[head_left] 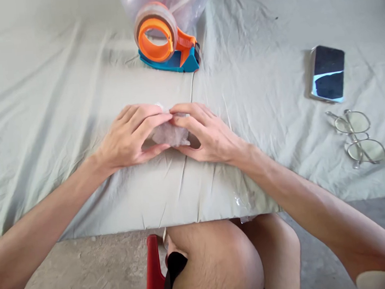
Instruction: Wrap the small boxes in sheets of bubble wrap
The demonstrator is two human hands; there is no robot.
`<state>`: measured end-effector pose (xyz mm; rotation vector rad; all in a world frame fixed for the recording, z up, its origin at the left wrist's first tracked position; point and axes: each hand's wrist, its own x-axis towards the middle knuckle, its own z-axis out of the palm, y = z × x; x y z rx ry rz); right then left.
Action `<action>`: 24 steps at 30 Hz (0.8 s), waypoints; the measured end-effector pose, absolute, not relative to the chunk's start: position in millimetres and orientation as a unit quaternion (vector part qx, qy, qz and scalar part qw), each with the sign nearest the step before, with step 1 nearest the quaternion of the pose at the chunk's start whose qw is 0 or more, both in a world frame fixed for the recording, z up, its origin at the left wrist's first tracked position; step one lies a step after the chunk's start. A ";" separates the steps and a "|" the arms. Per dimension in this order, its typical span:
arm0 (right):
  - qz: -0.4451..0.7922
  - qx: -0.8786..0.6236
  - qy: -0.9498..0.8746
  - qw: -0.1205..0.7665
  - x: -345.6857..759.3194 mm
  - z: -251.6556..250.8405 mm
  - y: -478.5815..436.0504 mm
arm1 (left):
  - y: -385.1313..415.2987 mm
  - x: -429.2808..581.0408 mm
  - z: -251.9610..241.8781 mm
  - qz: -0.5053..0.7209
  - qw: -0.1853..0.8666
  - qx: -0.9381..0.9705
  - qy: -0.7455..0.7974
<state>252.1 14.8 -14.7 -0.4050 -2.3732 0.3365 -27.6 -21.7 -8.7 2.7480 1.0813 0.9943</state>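
A small crumpled bundle of clear plastic [171,135] rests on the cloth-covered table, between my two hands. My left hand [134,134] curls round its left side, fingers over the top and thumb at the near edge. From the other side, my right hand [205,132] grips it in the same way, and the fingertips of both hands meet above it. What the plastic may contain cannot be made out. Just beyond my hands stands an orange and blue tape dispenser [181,62] with a roll of clear tape [137,21].
Behind the dispenser sits a large clear plastic bag [197,4]. To the right lie a phone [328,74] and folded eyeglasses [357,139]. Plastic scraps [244,201] lie near the table's front edge. A wrinkled pale green cloth [55,84] covers the table. Below is a red seat [154,274].
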 end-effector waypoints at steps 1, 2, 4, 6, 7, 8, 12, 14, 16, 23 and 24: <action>0.135 -0.149 -0.916 0.348 254.3 -12.6 14.8 | -22.4 -27.6 -9.1 0.322 0.003 0.881 0.347; 0.144 -0.141 -0.915 0.349 256.6 -10.7 14.7 | -23.4 -27.0 -9.5 0.324 -0.007 0.880 0.348; 0.167 -0.127 -0.913 0.351 260.8 -8.2 14.9 | -25.6 -24.4 -9.3 0.326 -0.017 0.879 0.349; 0.196 -0.125 -0.903 0.362 263.6 -7.8 15.8 | -27.6 -21.1 -7.4 0.328 -0.032 0.879 0.344; 0.212 -0.128 -0.895 0.372 264.3 -8.2 16.4 | -28.3 -19.4 -5.9 0.335 -0.051 0.879 0.335; 0.228 -0.132 -0.885 0.384 264.5 -8.9 16.9 | -28.9 -17.8 -4.1 0.346 -0.076 0.879 0.319; 0.282 -0.154 -0.850 0.418 262.8 -11.6 16.7 | -31.5 -11.5 1.2 0.362 -0.133 0.881 0.274; 0.297 -0.162 -0.842 0.419 262.1 -12.9 16.1 | -33.9 -8.2 1.3 0.353 -0.119 0.883 0.284; 0.311 -0.164 -0.836 0.421 262.2 -14.0 15.7 | -36.9 -5.0 0.6 0.356 -0.109 0.882 0.289; 0.320 -0.138 -0.816 0.461 263.3 -18.3 12.4 | -42.8 -2.4 -0.1 0.361 -0.092 0.879 0.296; 0.323 -0.154 -0.816 0.455 262.6 -19.4 12.4 | -42.7 -3.2 -0.2 0.356 -0.082 0.881 0.300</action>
